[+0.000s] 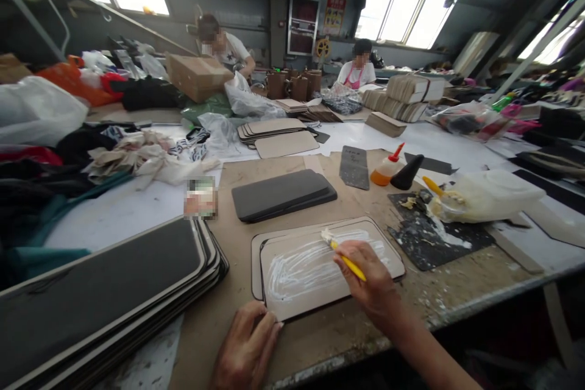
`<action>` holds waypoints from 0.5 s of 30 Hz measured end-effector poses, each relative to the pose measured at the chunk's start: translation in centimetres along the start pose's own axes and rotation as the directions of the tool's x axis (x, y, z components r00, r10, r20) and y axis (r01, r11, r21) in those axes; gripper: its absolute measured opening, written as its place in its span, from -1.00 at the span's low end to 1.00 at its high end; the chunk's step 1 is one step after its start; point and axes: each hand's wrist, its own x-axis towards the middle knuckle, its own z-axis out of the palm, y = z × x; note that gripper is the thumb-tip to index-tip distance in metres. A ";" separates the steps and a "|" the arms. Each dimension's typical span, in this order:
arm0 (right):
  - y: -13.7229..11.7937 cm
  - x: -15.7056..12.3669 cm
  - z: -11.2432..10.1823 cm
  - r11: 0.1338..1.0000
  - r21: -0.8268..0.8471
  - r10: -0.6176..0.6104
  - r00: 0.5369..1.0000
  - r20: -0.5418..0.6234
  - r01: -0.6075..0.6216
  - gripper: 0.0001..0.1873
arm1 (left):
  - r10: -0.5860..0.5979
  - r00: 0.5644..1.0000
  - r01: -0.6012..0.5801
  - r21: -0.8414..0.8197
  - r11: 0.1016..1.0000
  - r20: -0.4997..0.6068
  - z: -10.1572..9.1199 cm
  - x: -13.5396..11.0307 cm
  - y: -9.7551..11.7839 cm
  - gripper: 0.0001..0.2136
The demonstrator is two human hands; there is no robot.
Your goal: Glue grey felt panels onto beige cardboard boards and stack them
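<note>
One brush (351,267) gripped in my right hand (372,283), panel (315,274) pinched by my left (247,341); dragging strokes could skew it.

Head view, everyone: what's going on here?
A person's right hand holds a yellow brush, its bristles at a beige panel streaked with white. The left hand is at that panel's near left corner. Another panel shows from beneath it. Dark panels lie just beyond, and a larger stack lies to the left.
</note>
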 end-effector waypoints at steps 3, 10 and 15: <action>-2.8 0.5 1.9 0.989 0.138 -0.055 0.996 0.065 0.046 -0.86 | -0.012 1.000 0.012 -0.001 1.000 -0.012 0.0 0.2 0.2 -0.88; -6.4 1.2 3.4 0.937 0.341 -0.150 0.972 0.183 0.081 -0.85 | -0.015 0.999 0.015 0.017 1.000 -0.035 0.2 0.2 0.2 -0.91; -4.4 0.7 1.1 0.935 0.354 -0.090 0.978 0.186 0.019 -0.86 | 0.029 0.999 -0.028 0.017 0.999 -0.015 0.1 -0.1 0.0 -0.88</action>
